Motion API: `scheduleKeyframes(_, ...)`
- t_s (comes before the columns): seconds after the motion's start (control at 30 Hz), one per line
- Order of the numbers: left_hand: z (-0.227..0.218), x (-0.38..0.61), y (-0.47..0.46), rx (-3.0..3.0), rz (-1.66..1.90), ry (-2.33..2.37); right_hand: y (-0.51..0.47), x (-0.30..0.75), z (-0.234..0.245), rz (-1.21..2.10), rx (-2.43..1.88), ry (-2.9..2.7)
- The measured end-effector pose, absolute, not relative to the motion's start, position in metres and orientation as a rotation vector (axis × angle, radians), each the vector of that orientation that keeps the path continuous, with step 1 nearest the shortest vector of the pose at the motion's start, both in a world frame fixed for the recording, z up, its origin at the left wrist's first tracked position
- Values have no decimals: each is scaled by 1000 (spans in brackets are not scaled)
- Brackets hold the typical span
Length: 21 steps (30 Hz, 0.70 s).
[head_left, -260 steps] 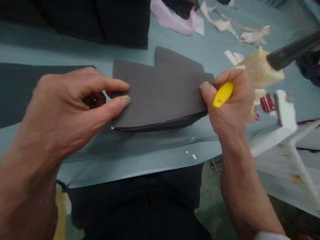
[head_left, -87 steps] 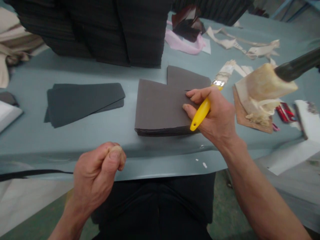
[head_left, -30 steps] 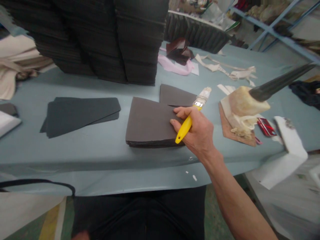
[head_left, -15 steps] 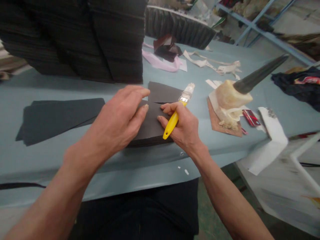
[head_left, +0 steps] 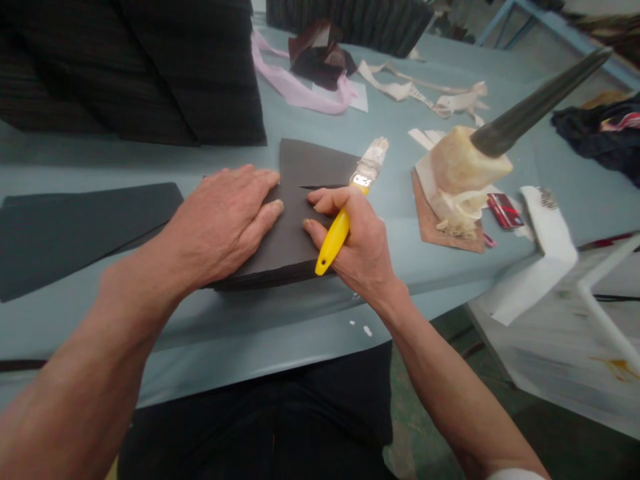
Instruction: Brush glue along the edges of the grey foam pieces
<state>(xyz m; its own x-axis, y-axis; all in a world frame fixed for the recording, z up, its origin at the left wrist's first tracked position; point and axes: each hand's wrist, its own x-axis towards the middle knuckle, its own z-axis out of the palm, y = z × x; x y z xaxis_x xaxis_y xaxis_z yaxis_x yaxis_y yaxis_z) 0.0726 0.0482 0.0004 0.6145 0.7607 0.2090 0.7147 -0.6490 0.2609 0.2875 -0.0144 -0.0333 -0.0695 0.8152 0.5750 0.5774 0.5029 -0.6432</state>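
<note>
A stack of dark grey sheets (head_left: 293, 233) lies near the front edge of the blue-grey table (head_left: 200, 320). My left hand (head_left: 220, 220) rests flat on top of the stack, fingers stretched out. My right hand (head_left: 353, 243) grips a brush with a yellow handle (head_left: 333, 240) and pale bristles (head_left: 373, 157) pointing away from me; its fingertips touch the stack's right side.
More dark sheets (head_left: 75, 227) lie at the left. A tall pile of black material (head_left: 140, 67) stands behind. A glue-crusted block with a dark tapered handle (head_left: 475, 167) sits on a brown pad at the right. Pink and cream scraps (head_left: 400, 87) lie at the back.
My left hand came up from below the table and settled flat on the stack. The right hand has stayed on the stack's right side with the brush.
</note>
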Motion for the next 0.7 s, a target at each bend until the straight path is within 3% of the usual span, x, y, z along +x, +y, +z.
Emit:
scheduleKeyframes(0.4,0,72,52,2737,350,1218,-14,285,-40,137,-1148,-1783)
scheduleKeyframes(0.7,6,75,55,2814,257,1196,-11,296,-27,390,-1152,-1756)
